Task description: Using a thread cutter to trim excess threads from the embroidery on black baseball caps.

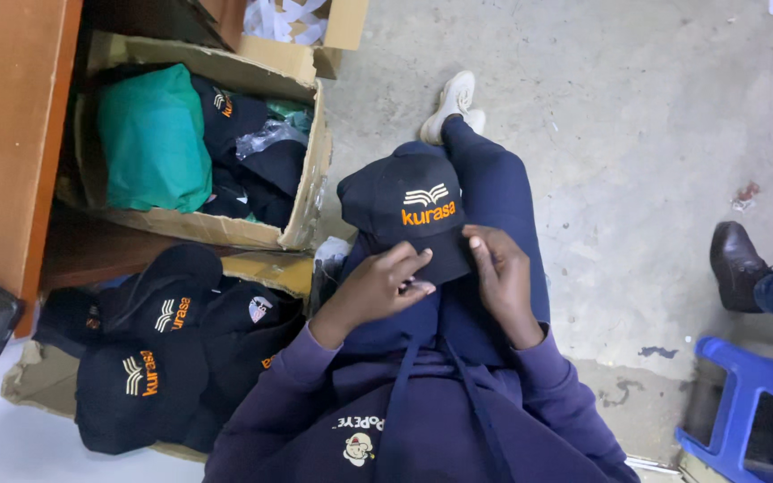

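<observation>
A dark navy cap [409,210] with an orange and white embroidered emblem rests on my lap, crown pointing away from me. My left hand [382,284] grips the cap's near edge at the brim, fingers curled over it. My right hand [500,268] pinches the same edge from the right side. Both hands touch the cap over my dark blue trousers.
A pile of similar navy caps [158,358] lies on flattened cardboard at my left. An open cardboard box [301,192] holds more caps and a green bag [154,139]. A blue plastic stool [749,402] and another person's brown shoe [737,264] are on the right, on concrete floor.
</observation>
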